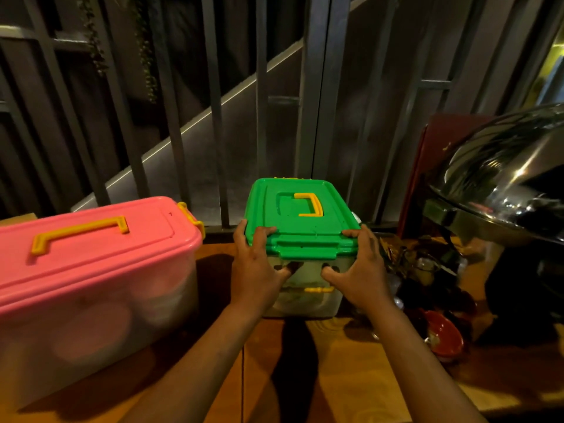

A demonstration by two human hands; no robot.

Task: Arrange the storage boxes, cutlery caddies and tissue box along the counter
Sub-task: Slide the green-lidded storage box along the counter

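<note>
A clear storage box with a green lid (300, 213) and a yellow handle stands on the wooden counter (345, 370) in the middle of the view. My left hand (256, 267) grips its near left corner, fingers over the lid edge and thumb on the front wall. My right hand (358, 270) grips the near right corner the same way. To the left stands a bigger clear storage box with a pink lid (91, 236) and yellow handle, apart from both hands. No cutlery caddy or tissue box can be made out.
A shiny metal chafing dish lid (503, 175) looms at the right, with a dark red board (427, 166) behind it. A red bowl (444, 337) and dark clutter lie right of the green box. Metal railing bars (213, 117) run along the counter's far edge.
</note>
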